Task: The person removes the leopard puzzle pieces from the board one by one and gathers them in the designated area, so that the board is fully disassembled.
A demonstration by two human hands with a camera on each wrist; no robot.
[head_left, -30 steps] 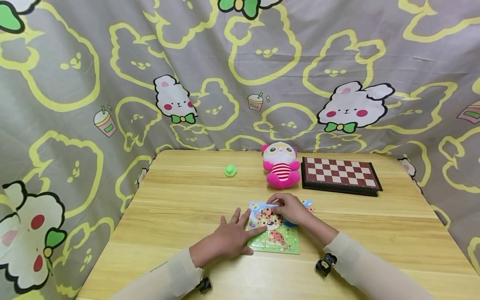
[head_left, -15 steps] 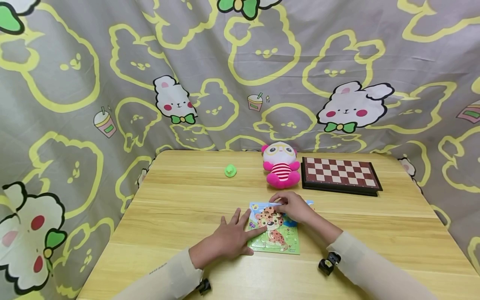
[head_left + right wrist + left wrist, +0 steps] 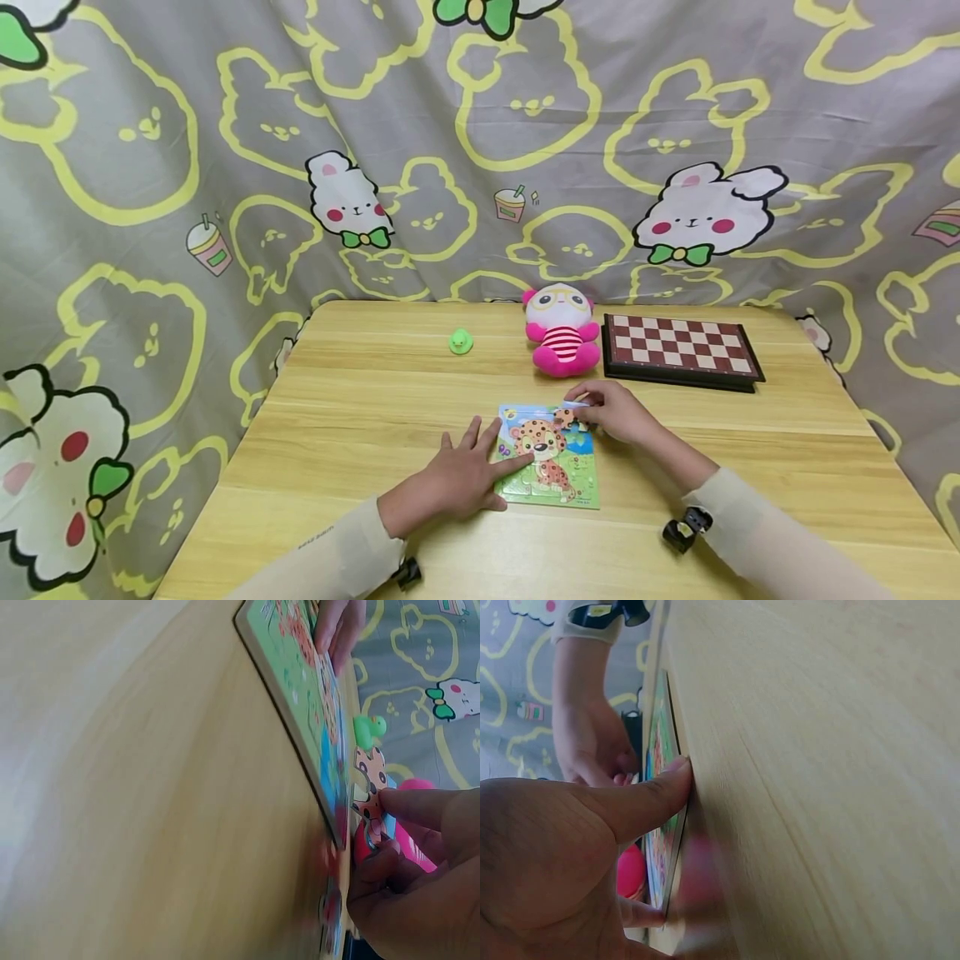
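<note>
A jigsaw puzzle [image 3: 585, 492] with a cartoon leopard on green grass lies flat on the table. My left hand [image 3: 459, 477] rests at its left side, fingers spread, with one finger reaching over the picture. In the left wrist view the thumb [image 3: 664, 793] lies across the puzzle's near edge. Over the puzzle's top right corner, my right hand [image 3: 613, 412] pinches an orange spotted puzzle piece [image 3: 370, 769] between thumb and fingers. That piece is tilted up off the board in the right wrist view. Part of the puzzle's left side is hidden under my left hand.
Behind the puzzle sits a pink and white plush panda [image 3: 562, 333], with a small green rubber duck [image 3: 461, 341] to its left. A folding chessboard [image 3: 682, 350] lies at the back right. Loose puzzle pieces [image 3: 330, 919] lie past the board's edge. A patterned curtain [image 3: 420, 125] hangs behind the table.
My right hand has shifted right, from above the puzzle's top middle to its top right corner, and the spotted piece now shows in its fingers. My left hand has stayed in place.
</note>
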